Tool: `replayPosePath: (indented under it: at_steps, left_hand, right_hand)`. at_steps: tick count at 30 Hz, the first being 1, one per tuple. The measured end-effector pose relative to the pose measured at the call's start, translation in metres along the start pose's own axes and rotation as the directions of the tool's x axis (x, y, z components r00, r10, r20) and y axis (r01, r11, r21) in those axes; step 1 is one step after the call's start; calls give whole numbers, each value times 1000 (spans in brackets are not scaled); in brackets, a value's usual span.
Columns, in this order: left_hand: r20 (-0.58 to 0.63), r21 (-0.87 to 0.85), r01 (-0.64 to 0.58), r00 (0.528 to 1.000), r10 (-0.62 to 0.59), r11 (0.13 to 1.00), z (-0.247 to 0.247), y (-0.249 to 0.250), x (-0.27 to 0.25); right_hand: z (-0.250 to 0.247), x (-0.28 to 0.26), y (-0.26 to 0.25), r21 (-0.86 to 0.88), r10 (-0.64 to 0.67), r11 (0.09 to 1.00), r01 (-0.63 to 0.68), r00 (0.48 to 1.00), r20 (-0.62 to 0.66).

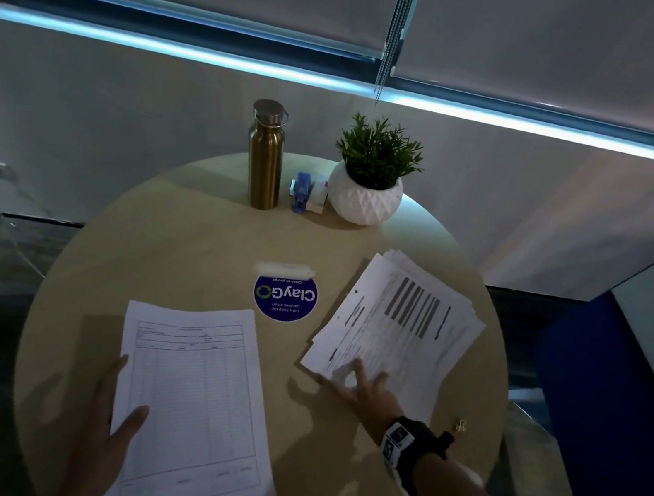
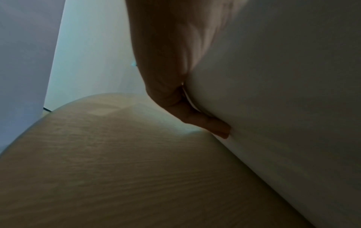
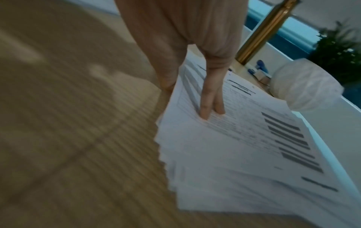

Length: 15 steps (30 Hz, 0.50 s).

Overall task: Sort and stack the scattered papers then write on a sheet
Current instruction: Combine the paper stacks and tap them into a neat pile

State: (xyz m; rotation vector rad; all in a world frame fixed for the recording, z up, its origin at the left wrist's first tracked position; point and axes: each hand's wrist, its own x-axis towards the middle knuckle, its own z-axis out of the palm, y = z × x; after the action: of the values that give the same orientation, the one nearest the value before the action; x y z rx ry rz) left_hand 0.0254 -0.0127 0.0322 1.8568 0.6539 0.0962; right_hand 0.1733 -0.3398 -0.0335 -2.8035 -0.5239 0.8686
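Two piles of paper lie on the surface (image 1: pixel 196 233). My left grip (image 1: pixel 105 431) pinches the form sheets (image 1: pixel 196 408) at their near left edge, thumb on top and fingers under, lifting that side so I can carry them. My right grip (image 1: pixel 361 389) is spread flat, fingertips (image 3: pixel 204 114) pressing the fanned stack (image 1: pixel 398 330) beyond it, likely to keep it from sliding. Print on both is too blurred to read. No pen shows anywhere, and the left wrist view shows only blank paper underside.
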Motion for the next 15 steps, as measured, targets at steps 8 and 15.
replayPosePath:
  at_steps: [8,15]
  left_hand:
    - [15,334,-23,1000,19,942,-11,-19,2]
    - [-1,299,34,999,-35,954,-13,-33,-3]
  right_hand:
    - [-21,-5,-2,-195,49,979,-52,999,-18]
    - [-20,-15,-8,-430,-70,901,61,998,-3]
